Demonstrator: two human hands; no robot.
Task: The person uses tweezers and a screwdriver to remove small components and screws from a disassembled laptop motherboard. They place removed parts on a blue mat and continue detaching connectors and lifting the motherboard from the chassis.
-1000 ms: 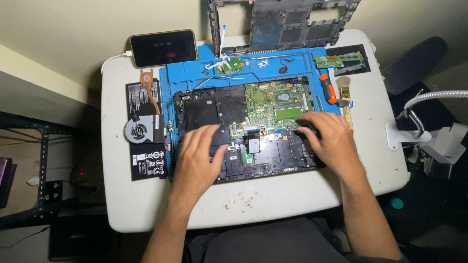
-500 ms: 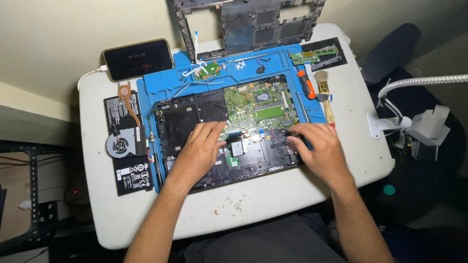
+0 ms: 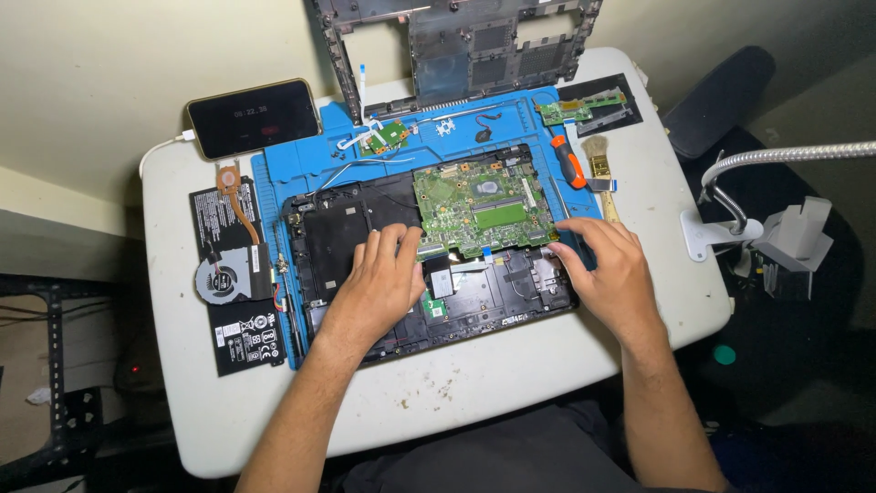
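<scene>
A home electronics repair bench: a small white table (image 3: 511, 383) pushed against a plain wall, covered by a blue repair mat (image 3: 274, 173), with an opened laptop chassis (image 3: 338, 228), loose green circuit boards (image 3: 584, 108) and a clamp lamp (image 3: 730, 228) at its right edge.

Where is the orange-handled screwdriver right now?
In the head view, the orange-handled screwdriver lies on the blue mat, right of the green motherboard, beside a small brush.

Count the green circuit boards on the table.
3. The large motherboard sits in the opened laptop base; a small board lies on the blue mat behind it; a narrow board lies at the far right. Hands may hide others.
</scene>
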